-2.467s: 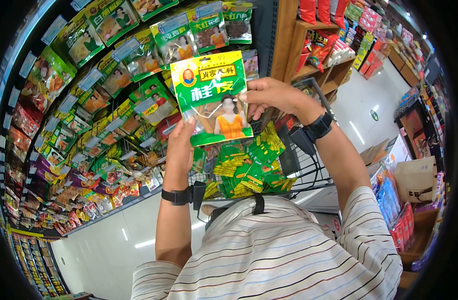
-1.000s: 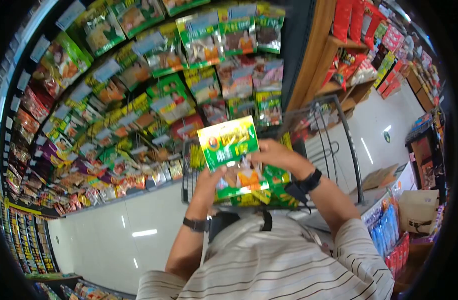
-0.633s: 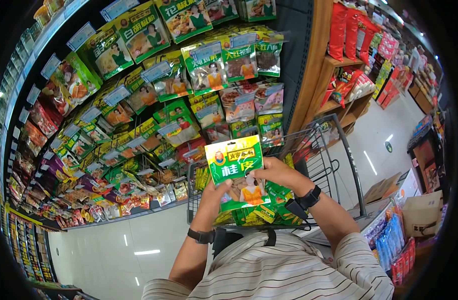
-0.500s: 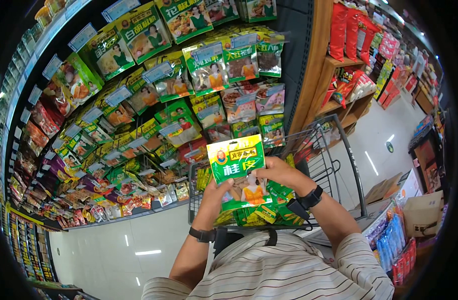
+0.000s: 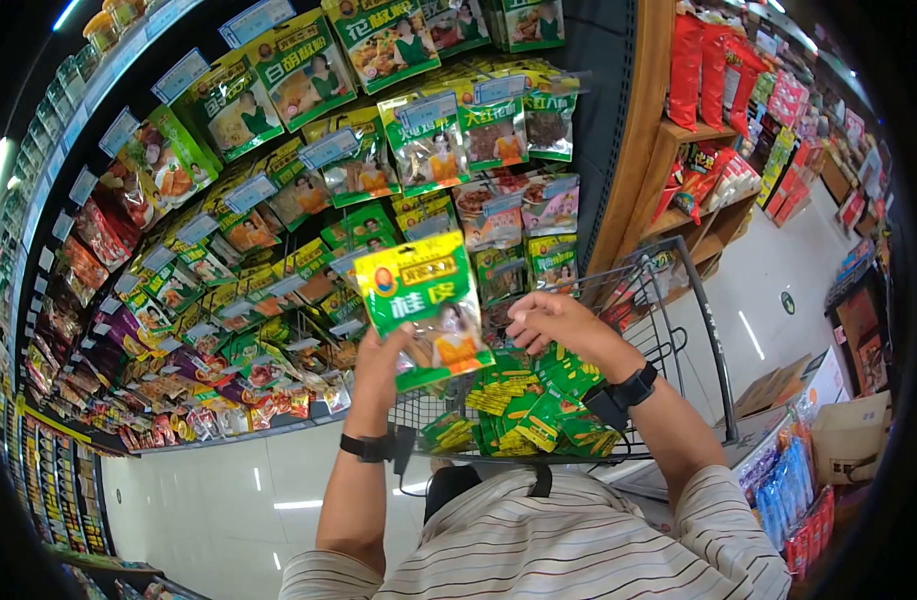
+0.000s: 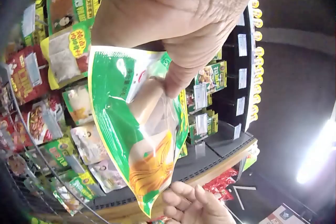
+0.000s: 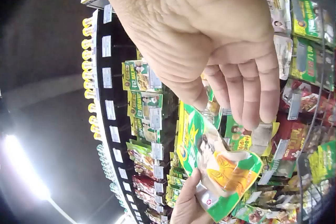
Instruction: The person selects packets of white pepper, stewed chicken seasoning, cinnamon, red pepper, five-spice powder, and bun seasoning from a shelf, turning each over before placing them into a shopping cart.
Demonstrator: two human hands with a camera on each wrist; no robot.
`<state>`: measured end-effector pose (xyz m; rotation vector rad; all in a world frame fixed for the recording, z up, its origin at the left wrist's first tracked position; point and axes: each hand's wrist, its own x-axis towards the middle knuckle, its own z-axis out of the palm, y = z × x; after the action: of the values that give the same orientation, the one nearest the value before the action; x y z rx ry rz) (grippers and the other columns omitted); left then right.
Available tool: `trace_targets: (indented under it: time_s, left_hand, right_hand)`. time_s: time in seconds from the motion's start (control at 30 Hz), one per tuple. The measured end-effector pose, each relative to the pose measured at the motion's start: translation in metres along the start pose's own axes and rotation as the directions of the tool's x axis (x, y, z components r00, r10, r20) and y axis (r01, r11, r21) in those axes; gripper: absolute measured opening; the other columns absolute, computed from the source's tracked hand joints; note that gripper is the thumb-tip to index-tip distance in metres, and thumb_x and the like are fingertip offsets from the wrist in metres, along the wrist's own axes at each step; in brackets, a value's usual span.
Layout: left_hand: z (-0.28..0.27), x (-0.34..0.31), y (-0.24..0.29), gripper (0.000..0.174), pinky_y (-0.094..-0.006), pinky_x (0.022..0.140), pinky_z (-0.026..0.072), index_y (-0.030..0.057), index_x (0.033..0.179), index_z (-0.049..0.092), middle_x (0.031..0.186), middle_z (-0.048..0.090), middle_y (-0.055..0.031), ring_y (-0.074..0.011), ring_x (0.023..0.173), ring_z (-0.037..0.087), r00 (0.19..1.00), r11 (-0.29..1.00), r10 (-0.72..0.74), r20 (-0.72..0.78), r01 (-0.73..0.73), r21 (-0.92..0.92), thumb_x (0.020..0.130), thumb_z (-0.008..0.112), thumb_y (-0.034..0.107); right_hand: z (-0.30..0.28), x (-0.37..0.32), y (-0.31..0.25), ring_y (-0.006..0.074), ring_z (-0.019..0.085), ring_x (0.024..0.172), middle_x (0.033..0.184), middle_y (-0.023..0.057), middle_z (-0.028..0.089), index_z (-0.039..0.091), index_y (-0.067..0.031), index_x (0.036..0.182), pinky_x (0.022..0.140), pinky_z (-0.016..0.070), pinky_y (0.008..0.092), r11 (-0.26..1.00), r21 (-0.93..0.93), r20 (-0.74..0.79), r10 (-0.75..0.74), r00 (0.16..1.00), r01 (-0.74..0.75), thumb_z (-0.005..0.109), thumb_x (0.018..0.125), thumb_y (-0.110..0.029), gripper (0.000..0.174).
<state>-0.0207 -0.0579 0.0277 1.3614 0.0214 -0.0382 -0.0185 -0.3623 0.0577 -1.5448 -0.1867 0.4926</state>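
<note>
In the head view a green and yellow packet (image 5: 418,312) is pinched at its lower left side by the left hand (image 5: 380,362), thumb on its front. The right hand (image 5: 558,325) is off the packet, to its right, holding nothing, fingers loosely bent. In the left wrist view the left thumb presses the packet (image 6: 139,145), its clear window showing brown pieces. The right wrist view shows the right hand (image 7: 210,40) with fingers hanging apart from the packet (image 7: 215,166). Beneath the hands, several small green and yellow packets (image 5: 538,400) lie in the wire cart (image 5: 713,350).
Hanging packets (image 5: 423,150) with price tags fill the shelf at the left and ahead. A wooden shelf (image 5: 703,225) with red bags stands beyond the cart at the right. Cardboard boxes (image 5: 848,440) and blue packages (image 5: 781,475) are at the lower right; pale floor (image 5: 228,500) shows at lower left.
The right hand has let go of the packet and stands apart from it. The left hand has moved left and slightly up with the packet, uncovering more of the cart's contents.
</note>
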Motion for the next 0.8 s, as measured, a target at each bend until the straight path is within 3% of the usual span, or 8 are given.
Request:
trace_targets:
  time_s: [0.17,0.2,0.3,0.43,0.57,0.8]
  left_hand:
    - [-0.033,0.045,0.033,0.031,-0.0296,0.091,0.0426,0.0055,0.118,0.061,0.108,0.065,-0.0008,-0.0115,0.099,0.057,0.996,0.994,0.088,-0.013,-0.087,0.059,0.092,0.067,0.021]
    - [-0.043,0.057,0.039,0.032,-0.0297,0.092,0.0414,0.0053,0.118,0.061,0.108,0.065,-0.0004,-0.0113,0.099,0.057,0.995,0.994,0.083,0.050,-0.086,0.071,0.092,0.067,0.023]
    - [-0.051,0.079,0.056,0.029,-0.0326,0.086,0.0431,0.0046,0.113,0.061,0.100,0.065,-0.0010,-0.0130,0.092,0.059,0.986,0.976,0.159,0.051,-0.164,0.142,0.092,0.067,0.023]
    - [-0.067,0.105,0.066,0.035,-0.0318,0.090,0.0404,0.0042,0.119,0.061,0.107,0.065,-0.0013,-0.0118,0.097,0.056,0.992,0.976,0.109,0.068,-0.120,0.181,0.091,0.068,0.025]
    - [-0.087,0.137,0.069,0.038,-0.0316,0.090,0.0412,0.0038,0.119,0.060,0.107,0.065,-0.0026,-0.0129,0.097,0.056,0.984,0.983,0.138,0.113,-0.150,0.108,0.090,0.069,0.027]
    - [-0.103,0.176,0.084,0.038,-0.0301,0.088,0.0437,0.0017,0.118,0.060,0.106,0.066,-0.0046,-0.0134,0.096,0.059,0.969,0.972,0.196,0.150,-0.212,0.103,0.090,0.068,0.026]
  right_hand:
    - [0.003,-0.002,-0.020,0.0205,0.067,0.091,0.105,0.0138,0.067,0.058,-0.0016,0.116,0.074,0.0554,0.0325,0.998,-0.040,-0.063,-0.046,0.997,0.044,0.058,0.097,-0.029,0.033]
    - [0.005,-0.001,-0.021,0.0205,0.067,0.090,0.104,0.0139,0.067,0.058,-0.0012,0.116,0.074,0.0555,0.0323,0.999,-0.032,-0.088,-0.044,0.995,0.041,0.058,0.097,-0.029,0.033]
    - [0.012,0.009,-0.029,0.0200,0.067,0.089,0.105,0.0141,0.067,0.057,0.0002,0.116,0.074,0.0555,0.0320,0.998,-0.034,-0.134,-0.049,0.990,0.045,0.057,0.097,-0.029,0.035]
    - [0.028,0.024,-0.047,0.0188,0.067,0.087,0.105,0.0144,0.067,0.057,0.0019,0.117,0.075,0.0554,0.0317,0.998,-0.048,-0.153,-0.057,0.987,0.050,0.057,0.098,-0.029,0.036]
    - [0.045,0.050,-0.077,0.0187,0.067,0.088,0.105,0.0141,0.067,0.055,0.0021,0.118,0.075,0.0556,0.0317,0.991,-0.080,-0.166,-0.121,0.979,0.109,0.056,0.098,-0.029,0.037]
    - [0.076,0.118,-0.137,0.0219,0.066,0.098,0.120,0.0158,0.061,0.050,-0.0001,0.128,0.078,0.0574,0.0341,0.966,-0.118,-0.165,-0.248,0.955,0.230,0.056,0.099,-0.028,0.041]
